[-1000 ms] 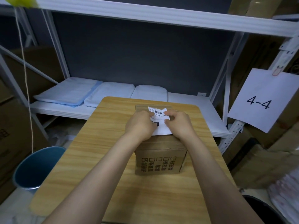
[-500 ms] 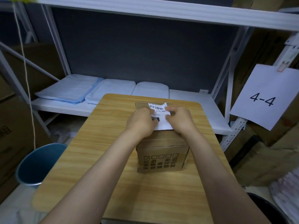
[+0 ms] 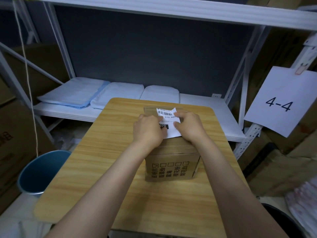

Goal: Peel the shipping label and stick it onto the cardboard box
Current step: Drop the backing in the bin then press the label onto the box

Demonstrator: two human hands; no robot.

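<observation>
— Shelving behind, wooden desk (image 3: 106, 169) in front; where's the shipping label (image 3: 169, 123)?
— On the cardboard box (image 3: 171, 162) top, toward the desk's far edge. Left hand (image 3: 148, 130) and right hand (image 3: 187, 127) pinch its sides.
— Handling?
— Thin, floppy, likely creases; hold edges.

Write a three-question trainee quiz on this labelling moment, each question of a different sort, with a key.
1. True or false: the shipping label lies over the top of the cardboard box.
2. What stands on the floor left of the wooden table? A) a blue bin B) a red chair C) a ladder
3. Fill in: the paper sign on the right reads ____.

Key: 1 true; 2 A, the blue bin; 3 "4-4". The left hand and right hand both pinch the label.
</observation>
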